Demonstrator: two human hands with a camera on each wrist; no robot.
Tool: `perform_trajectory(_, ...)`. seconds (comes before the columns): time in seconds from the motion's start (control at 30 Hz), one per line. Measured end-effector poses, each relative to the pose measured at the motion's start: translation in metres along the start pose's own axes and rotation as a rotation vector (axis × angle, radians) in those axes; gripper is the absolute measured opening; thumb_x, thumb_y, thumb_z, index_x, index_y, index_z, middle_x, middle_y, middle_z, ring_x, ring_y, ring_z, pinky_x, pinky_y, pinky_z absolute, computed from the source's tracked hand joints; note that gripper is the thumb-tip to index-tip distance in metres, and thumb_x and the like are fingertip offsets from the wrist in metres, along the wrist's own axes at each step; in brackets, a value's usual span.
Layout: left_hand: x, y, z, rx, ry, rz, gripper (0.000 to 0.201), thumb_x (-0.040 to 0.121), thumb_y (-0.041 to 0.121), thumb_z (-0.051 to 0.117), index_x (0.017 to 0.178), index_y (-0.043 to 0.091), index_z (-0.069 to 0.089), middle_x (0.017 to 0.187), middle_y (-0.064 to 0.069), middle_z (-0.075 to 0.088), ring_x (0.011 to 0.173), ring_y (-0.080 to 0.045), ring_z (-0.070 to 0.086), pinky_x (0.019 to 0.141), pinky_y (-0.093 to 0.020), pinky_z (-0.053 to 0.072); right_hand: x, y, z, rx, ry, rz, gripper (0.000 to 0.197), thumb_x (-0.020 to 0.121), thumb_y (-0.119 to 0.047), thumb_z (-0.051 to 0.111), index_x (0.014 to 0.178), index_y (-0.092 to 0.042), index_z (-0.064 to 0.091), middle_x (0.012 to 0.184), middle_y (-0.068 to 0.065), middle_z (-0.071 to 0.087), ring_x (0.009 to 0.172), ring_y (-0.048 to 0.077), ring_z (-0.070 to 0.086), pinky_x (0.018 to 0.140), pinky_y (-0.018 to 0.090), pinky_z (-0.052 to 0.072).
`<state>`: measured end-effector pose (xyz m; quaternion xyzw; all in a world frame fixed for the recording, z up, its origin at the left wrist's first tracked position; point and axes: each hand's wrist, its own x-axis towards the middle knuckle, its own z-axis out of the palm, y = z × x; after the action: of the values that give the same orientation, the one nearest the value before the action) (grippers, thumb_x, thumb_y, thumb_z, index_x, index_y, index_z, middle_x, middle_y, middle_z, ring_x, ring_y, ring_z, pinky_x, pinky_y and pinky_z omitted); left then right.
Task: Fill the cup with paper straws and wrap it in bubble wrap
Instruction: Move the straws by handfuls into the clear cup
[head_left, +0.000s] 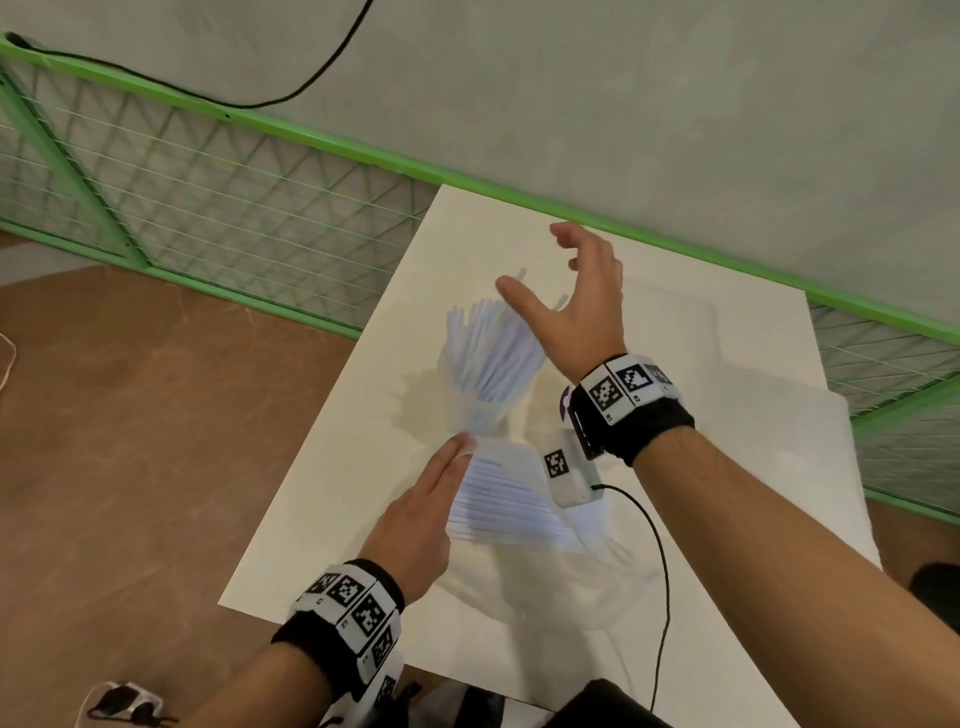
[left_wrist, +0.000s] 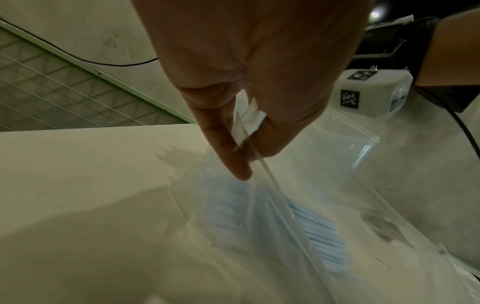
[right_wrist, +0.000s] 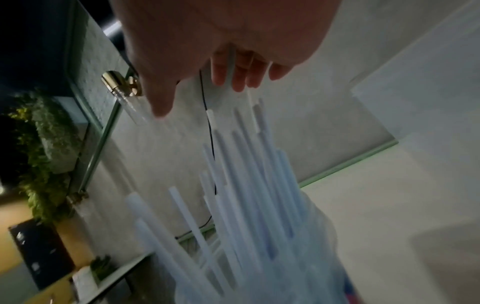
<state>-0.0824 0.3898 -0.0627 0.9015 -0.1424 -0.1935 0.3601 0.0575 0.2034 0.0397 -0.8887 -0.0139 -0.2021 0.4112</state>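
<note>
White paper straws (head_left: 491, 353) stand in a clear cup (head_left: 480, 410) mid-table; the right hand (head_left: 574, 306) hovers spread above. Only the left-wrist view shows the left hand (left_wrist: 249, 86) pinching a clear plastic bag (left_wrist: 262, 216).

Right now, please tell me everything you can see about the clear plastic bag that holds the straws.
The plastic bag is thin, clear and crinkled. It lies on the white table, near the cup, with its open end toward the cup. Inside it a bundle of white paper straws lies side by side, seen through the film. The left hand pinches the bag's edge between thumb and finger and lifts it, as the left wrist view shows. The right hand does not touch it.
</note>
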Motion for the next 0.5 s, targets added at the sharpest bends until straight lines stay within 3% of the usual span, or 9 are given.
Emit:
perform_trajectory(0.07,0.0,0.0,0.001,0.0,-0.006,-0.003,0.1,0.079,-0.015,0.045,0.155,0.036,0.005,0.157,0.033,-0.011,0.109,-0.016,0.061,0.082,-0.033,0.053,-0.009,0.003,0.003,-0.106,-0.082,-0.039,0.067,0.084,-0.065,0.049,0.137,-0.023,0.044,0.139,-0.004,0.048,0.13,0.018,0.04,0.107,0.045,0.033)
perform_trajectory(0.2,0.0,-0.002,0.003,-0.012,-0.005,-0.001,0.101,0.078,-0.016,0.045,0.154,0.038,0.006,0.156,0.035,-0.012,0.106,-0.02,0.064,0.081,-0.036,0.055,-0.037,0.01,0.016,-0.393,-0.454,-0.142,0.085,0.085,-0.075,0.024,0.149,-0.019,0.031,0.154,-0.002,0.036,0.146,0.016,0.022,0.115,0.047,0.019)
perform_trajectory(0.37,0.0,-0.005,0.003,-0.018,-0.002,0.003,0.102,0.079,-0.016,0.045,0.155,0.039,0.004,0.155,0.036,-0.013,0.109,-0.019,0.063,0.083,-0.035,0.055,-0.042,0.014,0.021,-0.35,-0.322,-0.105,0.094,0.08,-0.076,0.042,0.153,-0.022,0.021,0.16,-0.007,0.022,0.15,0.017,0.009,0.116,0.043,0.015)
perform_trajectory(0.5,-0.001,-0.006,0.002,-0.017,0.0,0.027,0.103,0.076,-0.018,0.041,0.155,0.037,0.004,0.157,0.032,-0.011,0.122,-0.014,0.055,0.09,-0.032,0.052,-0.042,0.017,0.034,-0.39,-0.402,-0.098,0.101,0.076,-0.079,0.052,0.153,-0.024,0.019,0.161,-0.008,0.021,0.15,0.019,0.01,0.117,0.05,0.023)
